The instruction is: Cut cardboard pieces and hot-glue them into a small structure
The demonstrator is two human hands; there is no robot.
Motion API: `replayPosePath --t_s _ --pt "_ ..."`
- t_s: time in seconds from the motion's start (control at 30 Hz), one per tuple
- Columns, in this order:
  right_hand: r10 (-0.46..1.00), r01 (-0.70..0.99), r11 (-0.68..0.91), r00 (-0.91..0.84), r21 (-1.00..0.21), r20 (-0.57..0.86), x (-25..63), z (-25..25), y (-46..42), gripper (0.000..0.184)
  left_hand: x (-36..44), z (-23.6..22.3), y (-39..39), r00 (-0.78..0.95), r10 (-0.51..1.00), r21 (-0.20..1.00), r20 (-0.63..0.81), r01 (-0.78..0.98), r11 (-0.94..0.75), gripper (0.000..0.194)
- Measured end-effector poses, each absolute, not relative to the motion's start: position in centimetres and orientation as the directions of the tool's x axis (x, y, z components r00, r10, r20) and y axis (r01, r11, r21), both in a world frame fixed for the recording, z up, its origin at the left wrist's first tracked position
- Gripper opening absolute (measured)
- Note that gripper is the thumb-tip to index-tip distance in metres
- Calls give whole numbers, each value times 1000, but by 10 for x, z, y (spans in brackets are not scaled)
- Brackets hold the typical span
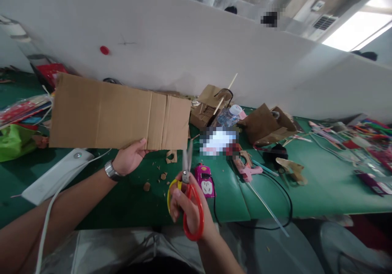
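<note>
My left hand (130, 158) grips the lower edge of a long flat sheet of brown cardboard (119, 114), holding it upright above the green table (321, 184). A watch sits on that wrist. My right hand (188, 206) is closed round the red and yellow handles of a pair of scissors (187, 184). Its blades point up toward the cardboard's lower right corner and stand just below it, slightly parted.
Small cardboard scraps (162, 176) lie on the table under the sheet. A pink glue gun (248, 170), a magenta socket block (205, 181), brown paper bags (266, 125), a water bottle (229, 116), a white power strip (56, 176) and craft supplies (361, 139) surround them. A white partition (183, 49) stands behind.
</note>
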State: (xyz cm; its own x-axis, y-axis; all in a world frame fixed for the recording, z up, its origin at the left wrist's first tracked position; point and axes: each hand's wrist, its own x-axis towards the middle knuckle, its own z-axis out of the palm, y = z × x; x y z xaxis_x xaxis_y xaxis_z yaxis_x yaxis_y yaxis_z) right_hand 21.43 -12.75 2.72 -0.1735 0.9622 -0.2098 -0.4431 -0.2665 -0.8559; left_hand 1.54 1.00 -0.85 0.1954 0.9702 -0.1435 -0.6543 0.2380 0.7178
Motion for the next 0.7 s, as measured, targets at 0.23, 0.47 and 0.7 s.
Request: replayPosePath --t_s 0.23,0.47,0.7 --pt "998 -318 -53 -40 -947 -42 211 34 -102 42 16 -17 3 296 938 721 -181 -608 331 19" --pt "996 -231 -84 9 -969 -88 200 25 -85 37 17 -8 -1 440 884 784 -157 -489 383 29" --pt "986 -250 -146 44 -957 -162 199 20 -78 38 17 -11 0 404 901 764 -158 -528 371 28"
